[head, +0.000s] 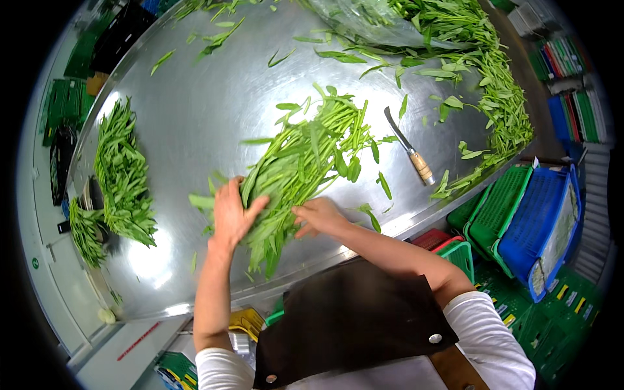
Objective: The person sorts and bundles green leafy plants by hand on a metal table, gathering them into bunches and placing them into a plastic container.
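Observation:
A loose bunch of long-stemmed leafy greens [297, 161], which looks like water spinach, lies on the stainless steel table [195, 122] in front of me. Its cut stems point away to the upper right and its leaf tips towards me. My left hand [234, 212] cups the left side of the bunch, thumb across the leaves. On the other side, my right hand [319, 218] touches the leaves with its fingertips, thumb and fingers apart. A knife [409, 148] with a dark curved blade and wooden handle lies to the right of the bunch.
Trimmed greens [124, 175] lie at the left edge beside a smaller bundle [87, 234]. A large heap of greens [502, 97] and a clear plastic bag [365, 24] occupy the far right. Green [502, 207] and blue crates [531, 229] stand beyond the right edge.

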`<state>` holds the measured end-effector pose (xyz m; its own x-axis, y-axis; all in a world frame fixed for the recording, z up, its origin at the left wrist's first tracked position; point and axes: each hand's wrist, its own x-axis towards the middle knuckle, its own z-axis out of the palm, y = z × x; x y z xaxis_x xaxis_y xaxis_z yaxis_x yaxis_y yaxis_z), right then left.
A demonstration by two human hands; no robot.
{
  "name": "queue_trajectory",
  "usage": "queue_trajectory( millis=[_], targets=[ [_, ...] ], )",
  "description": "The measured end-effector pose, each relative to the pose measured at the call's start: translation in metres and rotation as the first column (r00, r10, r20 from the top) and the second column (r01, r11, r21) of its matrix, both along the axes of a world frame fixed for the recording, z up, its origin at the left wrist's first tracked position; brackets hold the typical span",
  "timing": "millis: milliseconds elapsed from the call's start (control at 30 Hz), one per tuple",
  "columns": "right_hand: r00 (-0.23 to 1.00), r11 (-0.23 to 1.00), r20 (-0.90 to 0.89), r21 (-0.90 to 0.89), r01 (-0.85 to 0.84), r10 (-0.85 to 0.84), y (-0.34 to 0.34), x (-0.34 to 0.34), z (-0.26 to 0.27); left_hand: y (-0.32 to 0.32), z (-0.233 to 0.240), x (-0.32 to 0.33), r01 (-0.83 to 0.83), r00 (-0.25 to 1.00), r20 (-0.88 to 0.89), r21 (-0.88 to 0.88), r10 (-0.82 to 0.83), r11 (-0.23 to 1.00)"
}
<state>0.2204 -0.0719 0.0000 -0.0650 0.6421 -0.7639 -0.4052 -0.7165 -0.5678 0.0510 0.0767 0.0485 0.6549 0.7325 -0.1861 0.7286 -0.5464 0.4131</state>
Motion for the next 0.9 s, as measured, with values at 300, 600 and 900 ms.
queue_trajectory(
  millis=[300, 600, 900],
  targets=[
    [0.843, 0.929, -0.391, -0.175, 0.327, -0.370, 0.064, -0.026, -0.001, -0.038, -0.015, 0.008, -0.029, 1.000, 0.005, 0.118, 0.029, 0.993],
    [0.972, 0.997, -0.225, 0.057, -0.051, 0.063, -0.032, 0.013, 0.013, -0.013, -0.027, -0.011, 0.056, 0.997, 0.052, 0.130, -0.064, 0.990],
    [0.995, 0.996, -0.081, 0.070, 0.058, -0.053, -0.100, 0.090, 0.002, -0.028, 0.097, 0.036, 0.281, 0.952, 0.014, 0.353, -0.306, 0.892]
  ],
)
